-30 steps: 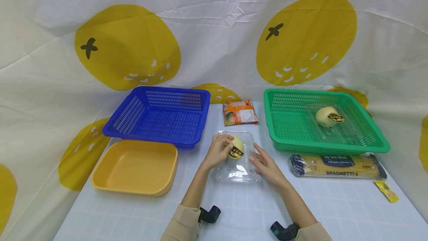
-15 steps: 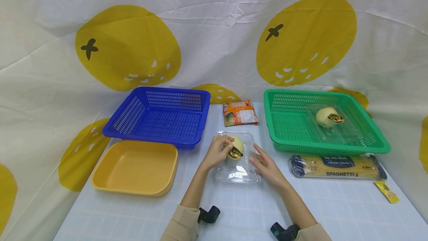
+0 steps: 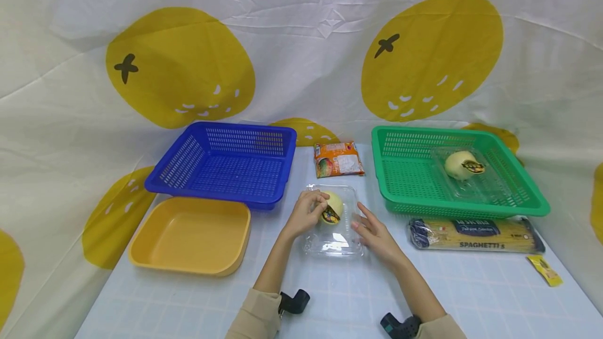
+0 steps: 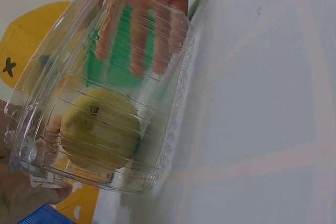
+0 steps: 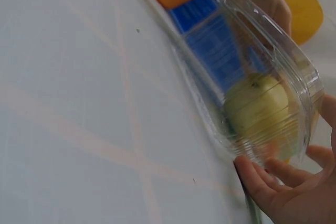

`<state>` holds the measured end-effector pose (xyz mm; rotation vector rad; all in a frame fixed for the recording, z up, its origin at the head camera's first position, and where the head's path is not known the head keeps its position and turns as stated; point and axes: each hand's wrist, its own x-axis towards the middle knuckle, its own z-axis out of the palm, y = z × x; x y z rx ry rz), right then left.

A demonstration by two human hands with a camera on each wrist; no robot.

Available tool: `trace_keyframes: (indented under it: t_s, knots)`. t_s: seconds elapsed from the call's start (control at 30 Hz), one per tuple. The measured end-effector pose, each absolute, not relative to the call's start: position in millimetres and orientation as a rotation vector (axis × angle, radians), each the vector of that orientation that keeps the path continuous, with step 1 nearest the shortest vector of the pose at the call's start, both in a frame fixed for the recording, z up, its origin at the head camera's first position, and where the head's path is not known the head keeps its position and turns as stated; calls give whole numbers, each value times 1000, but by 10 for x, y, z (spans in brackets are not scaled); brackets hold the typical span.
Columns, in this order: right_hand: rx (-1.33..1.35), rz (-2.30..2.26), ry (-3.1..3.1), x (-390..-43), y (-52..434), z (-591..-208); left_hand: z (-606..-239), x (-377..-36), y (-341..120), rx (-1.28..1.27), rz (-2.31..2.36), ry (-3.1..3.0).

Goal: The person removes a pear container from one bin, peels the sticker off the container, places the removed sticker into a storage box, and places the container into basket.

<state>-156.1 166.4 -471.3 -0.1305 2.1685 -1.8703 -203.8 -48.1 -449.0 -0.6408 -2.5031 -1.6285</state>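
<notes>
A pale checked table [image 3: 471, 297] carries two baskets [image 3: 226, 164], a yellow tray [image 3: 188, 234], spaghetti [image 3: 476, 233] and a clamshell [image 3: 335, 237].

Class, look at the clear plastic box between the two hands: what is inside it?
Inside the clear plastic box lies one yellow fruit with a dark sticker. The left hand covers part of the fruit's side.

Bright, even overhead light, shadows soft. Glare patch on the clear clamshell box [image 3: 335, 224]. Head view sharp, bowed at edges. Both wrist views soft and blurred, close surfaces out of focus.
</notes>
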Motion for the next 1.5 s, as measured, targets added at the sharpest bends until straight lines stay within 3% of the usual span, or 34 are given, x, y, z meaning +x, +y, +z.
trace_keyframes:
  t_s: [1.5]
  knots:
    - [-145, -1864, 2178, -1550, 1667, -4713, -4488, -2031, -480, -588, -1672, -2502]
